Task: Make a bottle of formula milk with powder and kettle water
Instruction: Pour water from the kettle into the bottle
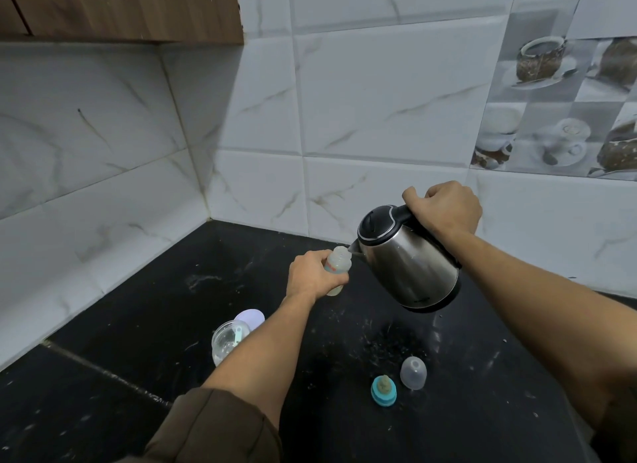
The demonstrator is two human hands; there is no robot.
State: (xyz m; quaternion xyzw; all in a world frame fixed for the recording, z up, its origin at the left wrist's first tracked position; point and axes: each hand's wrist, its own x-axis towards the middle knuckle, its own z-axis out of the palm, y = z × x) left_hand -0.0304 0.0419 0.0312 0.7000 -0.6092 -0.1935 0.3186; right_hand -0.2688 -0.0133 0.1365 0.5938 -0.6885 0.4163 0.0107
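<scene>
Now the pouring step is in hand: the right hand (444, 209) is closed around the black handle of the steel electric kettle (408, 259), which is lifted off the black table (144, 300) and tipped so its spout points down and to the left, right at the open mouth of the baby bottle (337, 268). The left hand (312, 274) is wrapped around the bottle's body, holding it just beside the spout, tilted slightly toward the kettle; whether its base rests on the table or hangs a little above it cannot be told. A thin thread of water seems to run from spout to neck, though it is too fine to be sure, and the level inside the bottle is not readable. Nearer the person than the bottle, and left of it, stands the clear powder jar (227, 340) with its scoop inside, partly hidden by the left forearm, its pale lilac lid (251, 318) lying just behind it. Nearer still and right of the bottle, well apart from it, wait the teal collar with teat (383, 390) and the clear dome cap (413, 372), side by side. The next move probably calls for a slow, steady tilt, watching the level, then righting the kettle before it overshoots, since the neck is narrow and hot water could run onto the gripping fingers.
</scene>
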